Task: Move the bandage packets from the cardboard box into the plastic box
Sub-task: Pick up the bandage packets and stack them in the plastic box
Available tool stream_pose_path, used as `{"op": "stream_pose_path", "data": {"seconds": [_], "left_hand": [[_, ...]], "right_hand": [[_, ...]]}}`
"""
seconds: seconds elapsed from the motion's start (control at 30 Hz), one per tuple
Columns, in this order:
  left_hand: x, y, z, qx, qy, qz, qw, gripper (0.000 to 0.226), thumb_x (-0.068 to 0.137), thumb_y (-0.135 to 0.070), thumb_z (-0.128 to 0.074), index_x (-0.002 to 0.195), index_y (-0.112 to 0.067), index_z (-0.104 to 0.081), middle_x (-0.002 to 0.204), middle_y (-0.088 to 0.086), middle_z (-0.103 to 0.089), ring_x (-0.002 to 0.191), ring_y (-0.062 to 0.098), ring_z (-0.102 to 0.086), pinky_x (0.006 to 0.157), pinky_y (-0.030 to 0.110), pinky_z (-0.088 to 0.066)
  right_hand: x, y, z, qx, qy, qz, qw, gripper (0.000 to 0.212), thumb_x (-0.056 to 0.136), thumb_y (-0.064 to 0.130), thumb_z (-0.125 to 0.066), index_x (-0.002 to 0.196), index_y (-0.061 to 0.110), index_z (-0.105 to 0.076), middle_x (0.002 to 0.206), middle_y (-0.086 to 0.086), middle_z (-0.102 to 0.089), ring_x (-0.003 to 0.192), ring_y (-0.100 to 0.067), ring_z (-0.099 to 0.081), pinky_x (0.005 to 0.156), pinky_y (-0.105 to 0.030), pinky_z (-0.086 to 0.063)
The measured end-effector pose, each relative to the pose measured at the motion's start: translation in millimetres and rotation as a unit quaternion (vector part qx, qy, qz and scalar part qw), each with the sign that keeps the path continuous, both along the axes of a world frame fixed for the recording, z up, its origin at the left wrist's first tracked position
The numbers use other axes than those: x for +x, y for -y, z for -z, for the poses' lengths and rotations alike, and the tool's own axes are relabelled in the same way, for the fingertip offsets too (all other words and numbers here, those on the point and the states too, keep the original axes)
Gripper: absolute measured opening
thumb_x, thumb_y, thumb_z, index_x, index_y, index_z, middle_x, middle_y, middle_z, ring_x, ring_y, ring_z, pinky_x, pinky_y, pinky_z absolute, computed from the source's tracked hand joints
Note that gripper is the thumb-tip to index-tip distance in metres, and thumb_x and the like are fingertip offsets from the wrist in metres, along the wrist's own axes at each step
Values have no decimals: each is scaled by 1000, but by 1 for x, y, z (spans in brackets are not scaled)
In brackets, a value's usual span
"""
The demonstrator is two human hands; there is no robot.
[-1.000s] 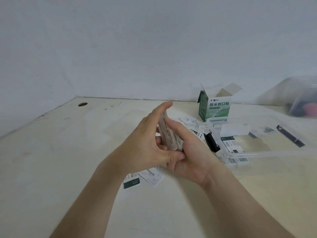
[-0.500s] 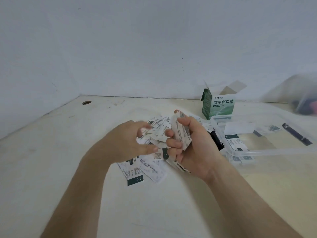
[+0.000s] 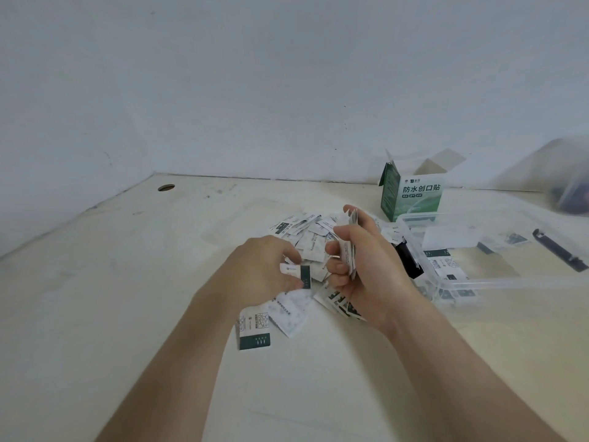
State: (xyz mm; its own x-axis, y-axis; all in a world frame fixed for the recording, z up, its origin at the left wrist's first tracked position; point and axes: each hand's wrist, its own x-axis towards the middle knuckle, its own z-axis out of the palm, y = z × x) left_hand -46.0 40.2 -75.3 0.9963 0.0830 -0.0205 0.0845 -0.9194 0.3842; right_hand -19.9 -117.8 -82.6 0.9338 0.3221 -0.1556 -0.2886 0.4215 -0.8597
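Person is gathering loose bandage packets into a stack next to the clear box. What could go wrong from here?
1. The right hand grips a stack of packets edge-on; sliding in the single packet pinched by the left hand could fan the stack and spill it.
2. The stray packets by the left forearm lie apart from the pile and may be brushed away or missed.

Forearms reach forward; left hand [image 3: 264, 272] pinches one packet [image 3: 296, 273], right hand [image 3: 371, 269] curls its fingers [image 3: 335, 268] round a stack [image 3: 348, 260].
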Motion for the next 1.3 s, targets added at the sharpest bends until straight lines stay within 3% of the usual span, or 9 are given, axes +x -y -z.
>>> {"op": "stream_pose_path", "data": {"seconds": [0.17,0.33,0.53,0.67,0.83,1.0,1.07,1.17,1.3], "left_hand": [[3,-9,0,-116,98,-59,987,17,79,-25,-78,79,-34,-64,87,-11,-70,84,7,-66,70,21,-47],[-1,-3,-14,-356,175,-80,914,12,92,-28,-64,85,-23,-73,76,-5,-76,68,8,-70,62,15,-50],[1,26,-9,-325,213,-65,919,27,94,-26,-58,71,-15,-69,52,6,-49,49,14,-41,52,26,-36],[0,34,-11,-390,182,-73,900,19,94,-21,-57,106,-28,-69,58,0,-57,44,11,-46,44,20,-39],[-4,24,-21,-446,96,-24,889,36,102,-41,-39,112,-21,-67,60,-1,-55,47,13,-43,43,22,-37],[-5,8,-24,-409,147,-7,901,21,98,-19,-52,112,-19,-68,68,-4,-64,51,10,-46,45,22,-41],[-4,-3,-20,-268,181,-37,945,15,90,-19,-63,100,-29,-67,69,-8,-66,55,7,-53,51,22,-44],[-9,-9,-12,36,45,-51,997,29,76,-54,-70,96,-37,-57,81,-12,-65,77,8,-61,72,29,-49],[-5,8,-3,69,-39,-12,997,52,67,-56,-78,107,-36,-51,97,-11,-62,90,12,-60,83,34,-51]], "right_hand": [[0,-2,1,1,-11,12,1000,39,93,11,-46,117,40,-56,69,-3,-44,48,-13,-37,42,-24,-30],[-3,-4,2,5,-1,-11,1000,32,96,12,-49,115,37,-58,72,-2,-48,56,-13,-40,45,-22,-29],[-9,-15,7,-52,59,-49,996,24,98,28,-53,118,40,-58,84,-3,-53,63,-12,-51,52,-26,-33],[-12,-16,8,-99,87,-77,988,21,100,40,-47,114,32,-61,74,2,-60,60,-8,-55,59,-30,-34],[-10,-14,5,-43,24,-109,993,30,97,49,-50,103,20,-58,74,-6,-50,58,-13,-45,52,-27,-34],[-9,-7,1,119,-77,-194,971,39,86,54,-61,101,19,-52,72,-1,-46,47,-8,-38,39,-16,-31],[-8,-6,0,142,-98,-179,969,35,83,41,-67,101,18,-48,71,-1,-46,45,-7,-35,36,-15,-28],[-2,-2,1,130,-101,-102,981,20,91,19,-59,106,25,-48,69,-1,-46,45,-9,-33,36,-15,-25],[3,0,6,110,-97,-55,988,16,96,21,-52,107,31,-58,71,-4,-52,48,-12,-41,43,-18,-31]]}}
